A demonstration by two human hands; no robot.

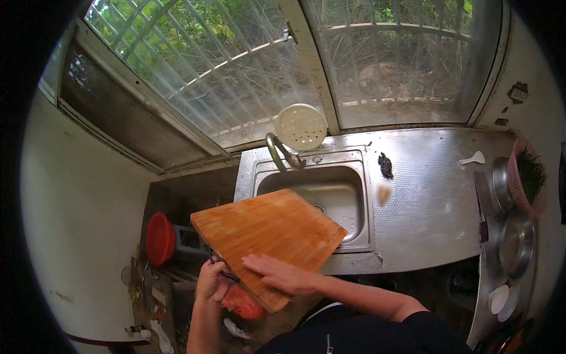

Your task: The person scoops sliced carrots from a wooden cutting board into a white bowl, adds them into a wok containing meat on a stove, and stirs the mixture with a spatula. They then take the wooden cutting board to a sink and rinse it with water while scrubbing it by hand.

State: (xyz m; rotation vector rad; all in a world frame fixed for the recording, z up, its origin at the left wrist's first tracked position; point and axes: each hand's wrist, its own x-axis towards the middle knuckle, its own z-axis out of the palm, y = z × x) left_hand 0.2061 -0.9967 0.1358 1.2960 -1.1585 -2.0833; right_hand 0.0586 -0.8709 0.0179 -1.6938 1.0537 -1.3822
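A wooden cutting board (265, 225) is tilted over the near left part of the stainless steel sink (349, 212). At its left edge is a dark handle, and my left hand (213, 279) is closed around it. Flat on the board's lower face area lies my right hand (278, 274), fingers stretched out and slightly blurred. Behind the board, a curved faucet (276, 152) stands at the sink's back rim. The board hides the sink's front left corner.
A perforated round plastic tray (301, 127) leans on the window. The metal counter (424, 212) bears a dark scrubber (385, 166) and a small white dish (382, 193). To the right are a cleaver (483, 194), a pink basket of greens (526, 177) and a metal pan (516, 243). A red basin (160, 239) sits left.
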